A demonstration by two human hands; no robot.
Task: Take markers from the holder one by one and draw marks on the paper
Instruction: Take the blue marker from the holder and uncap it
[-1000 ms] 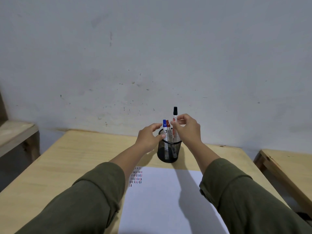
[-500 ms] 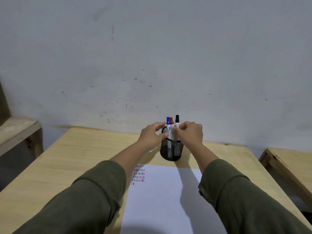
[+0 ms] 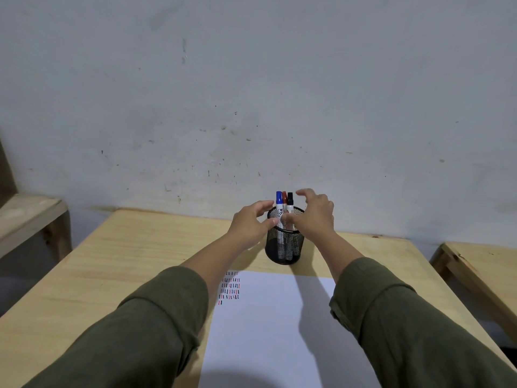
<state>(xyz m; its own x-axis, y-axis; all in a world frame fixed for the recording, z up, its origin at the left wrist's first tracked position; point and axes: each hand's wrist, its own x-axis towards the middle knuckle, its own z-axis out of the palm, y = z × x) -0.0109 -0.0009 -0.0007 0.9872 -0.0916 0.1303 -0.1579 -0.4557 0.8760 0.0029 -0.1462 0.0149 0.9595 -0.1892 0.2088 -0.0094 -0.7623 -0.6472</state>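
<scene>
A black mesh holder (image 3: 284, 247) stands on the wooden table (image 3: 134, 259) beyond a white sheet of paper (image 3: 268, 331). Three markers stand upright in it: blue-capped (image 3: 279, 201), red-capped (image 3: 284, 198) and black-capped (image 3: 290, 201). My left hand (image 3: 251, 222) touches the holder's left rim with thumb and fingers. My right hand (image 3: 314, 217) is at the holder's right side, fingers spread, thumb near the rim, gripping no marker. Rows of short red, blue and black marks (image 3: 230, 288) fill the paper's top left corner.
A grey wall rises just behind the table. A wooden bench or shelf (image 3: 30, 217) stands at the left, and another wooden table (image 3: 481, 264) at the right. My green sleeves cover the near part of the table and paper.
My right hand lowered the black-capped marker into the holder and let go, its fingers now spread. My left hand stayed at the holder's rim.
</scene>
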